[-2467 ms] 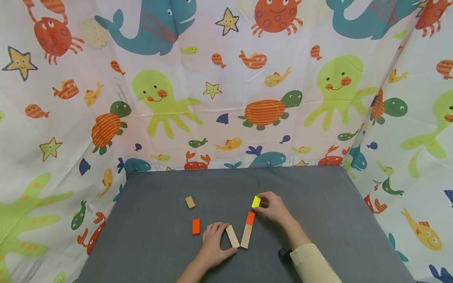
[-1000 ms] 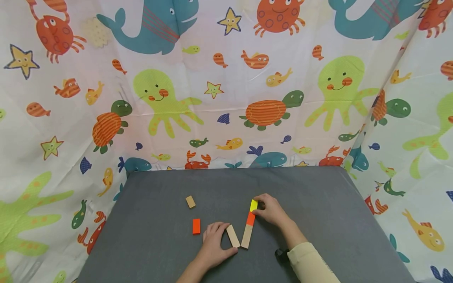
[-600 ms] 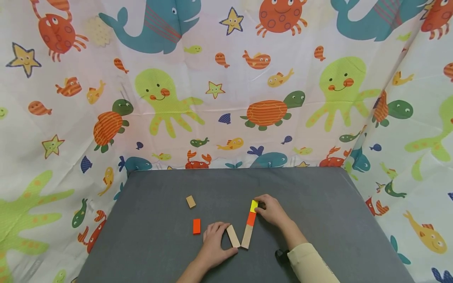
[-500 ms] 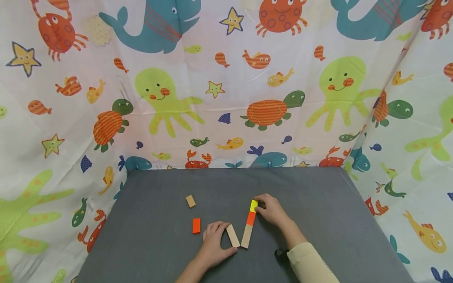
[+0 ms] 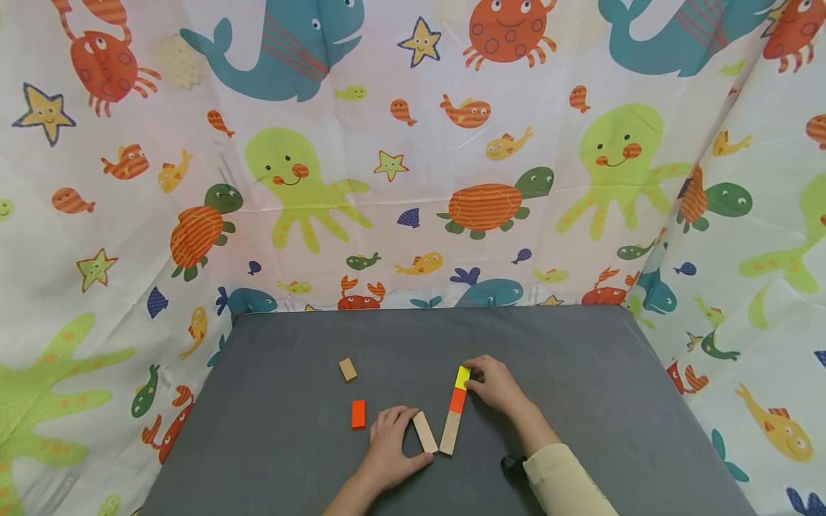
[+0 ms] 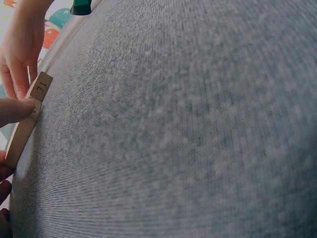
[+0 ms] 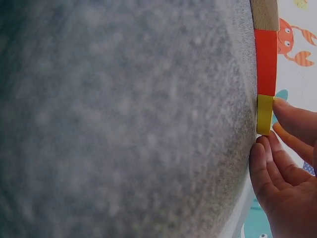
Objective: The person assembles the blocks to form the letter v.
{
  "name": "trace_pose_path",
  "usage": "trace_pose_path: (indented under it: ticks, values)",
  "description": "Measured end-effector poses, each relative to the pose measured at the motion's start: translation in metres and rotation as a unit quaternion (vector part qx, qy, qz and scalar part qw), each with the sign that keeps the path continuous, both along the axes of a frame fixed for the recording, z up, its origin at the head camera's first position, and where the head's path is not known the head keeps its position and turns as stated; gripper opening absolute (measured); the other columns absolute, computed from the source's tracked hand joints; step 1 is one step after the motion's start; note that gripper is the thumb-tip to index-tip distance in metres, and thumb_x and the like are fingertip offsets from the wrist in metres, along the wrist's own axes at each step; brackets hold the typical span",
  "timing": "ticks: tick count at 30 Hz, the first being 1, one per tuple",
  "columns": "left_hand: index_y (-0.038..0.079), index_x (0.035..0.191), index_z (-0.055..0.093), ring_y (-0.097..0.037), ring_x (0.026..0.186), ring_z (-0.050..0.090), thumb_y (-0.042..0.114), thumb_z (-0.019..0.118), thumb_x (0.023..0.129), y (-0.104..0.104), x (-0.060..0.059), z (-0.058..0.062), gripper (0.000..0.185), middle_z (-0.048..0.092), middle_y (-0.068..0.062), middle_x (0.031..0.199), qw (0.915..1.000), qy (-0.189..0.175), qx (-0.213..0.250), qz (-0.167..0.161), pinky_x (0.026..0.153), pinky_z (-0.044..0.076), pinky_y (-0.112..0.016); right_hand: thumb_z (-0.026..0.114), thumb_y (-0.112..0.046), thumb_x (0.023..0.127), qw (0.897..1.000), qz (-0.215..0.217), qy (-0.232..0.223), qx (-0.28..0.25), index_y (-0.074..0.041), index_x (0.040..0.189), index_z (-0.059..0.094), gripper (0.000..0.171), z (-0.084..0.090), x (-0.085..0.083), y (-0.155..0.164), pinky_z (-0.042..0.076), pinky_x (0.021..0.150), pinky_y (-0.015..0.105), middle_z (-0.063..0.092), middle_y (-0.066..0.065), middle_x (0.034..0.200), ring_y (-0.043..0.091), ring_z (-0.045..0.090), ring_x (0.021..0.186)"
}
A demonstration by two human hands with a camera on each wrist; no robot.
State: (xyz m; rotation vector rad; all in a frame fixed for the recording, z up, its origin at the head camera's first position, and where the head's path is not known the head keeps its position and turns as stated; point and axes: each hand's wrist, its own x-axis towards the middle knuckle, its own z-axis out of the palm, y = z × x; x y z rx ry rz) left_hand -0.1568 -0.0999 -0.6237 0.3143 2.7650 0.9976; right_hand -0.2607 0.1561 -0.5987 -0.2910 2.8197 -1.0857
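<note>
Where the right hand (image 5: 495,385) rests on the grey table (image 5: 581,401), its fingertips (image 7: 285,111) touch the yellow block (image 5: 462,376) from the right side and the far end; fingers are loosely curved against it, whether pinching or only pressing cannot be told. The yellow block sits end to end with the orange block (image 5: 457,400), touching it, and this in turn butts against a long plain wooden block (image 5: 449,433), the three forming one slanted line. Left hand (image 5: 390,448) lies flat-ish on the table just left of that line, thumb and fingers set around a short plain wooden block (image 5: 424,431), thumb (image 6: 15,110) pressed on its side. This short block leans the opposite way, and its near end meets the near end of the long block, making a V. The wrist view shows a printed number on the short block's end. Further left: a loose orange block (image 5: 358,413) near the left hand, and a small plain wooden block (image 5: 347,369) beyond it, well apart from the line. Sea-creature printed curtain (image 5: 413,158) surrounds the table.
</note>
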Motion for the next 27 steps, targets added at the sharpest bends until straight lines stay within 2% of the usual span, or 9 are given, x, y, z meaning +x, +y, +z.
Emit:
trace_pose_path:
  ticks: [8, 13, 18, 24, 27]
  values:
    - [0.017, 0.145, 0.051, -0.032, 0.133, 0.038, 0.059, 0.081, 0.074, 0.001, 0.000, 0.001, 0.087, 0.051, -0.005, 0.139, 1.0000, 0.000, -0.003, 0.004, 0.107, 0.029, -0.069, 0.081, -0.015, 0.086, 1.000, -0.001, 0.005, -0.005, -0.009, 0.124, 0.071, 0.039, 0.002, 0.002, 0.002, 0.057, 0.087, 0.042, 0.064, 0.011, 0.123, 0.022, 0.065, 0.101]
    - [0.015, 0.150, 0.043, -0.034, 0.135, 0.038, 0.061, 0.081, 0.073, 0.001, 0.000, 0.001, 0.097, 0.050, -0.008, 0.144, 0.9999, -0.007, -0.003, 0.007, 0.108, 0.028, -0.070, 0.082, -0.018, 0.085, 1.000, 0.010, 0.008, -0.020, -0.006, 0.127, 0.069, 0.046, 0.007, 0.005, 0.003, 0.057, 0.089, 0.042, 0.062, 0.013, 0.128, 0.026, 0.064, 0.109]
    - [0.016, 0.151, 0.043, -0.033, 0.135, 0.038, 0.061, 0.081, 0.073, 0.001, 0.001, 0.002, 0.097, 0.050, -0.008, 0.145, 1.0000, -0.008, -0.001, 0.004, 0.108, 0.028, -0.070, 0.085, -0.023, 0.082, 1.000, 0.021, 0.011, -0.014, -0.007, 0.133, 0.065, 0.057, 0.014, 0.010, 0.002, 0.057, 0.091, 0.045, 0.059, 0.014, 0.134, 0.031, 0.062, 0.115]
    - [0.017, 0.151, 0.043, -0.033, 0.134, 0.039, 0.063, 0.080, 0.074, -0.001, 0.000, 0.002, 0.097, 0.050, -0.008, 0.145, 0.9999, -0.009, -0.005, 0.001, 0.108, 0.028, -0.070, 0.086, -0.033, 0.080, 0.999, 0.037, 0.007, 0.020, -0.008, 0.139, 0.060, 0.069, 0.015, 0.018, 0.001, 0.046, 0.105, 0.055, 0.057, 0.016, 0.140, 0.037, 0.055, 0.127]
    - [0.018, 0.151, 0.043, -0.032, 0.134, 0.039, 0.065, 0.078, 0.074, -0.001, -0.002, 0.002, 0.096, 0.050, -0.007, 0.145, 0.9999, -0.010, -0.009, -0.003, 0.108, 0.028, -0.069, 0.086, -0.033, 0.080, 0.999, 0.036, -0.002, 0.024, -0.008, 0.140, 0.059, 0.070, 0.012, 0.022, 0.001, 0.044, 0.107, 0.056, 0.056, 0.017, 0.141, 0.038, 0.053, 0.129]
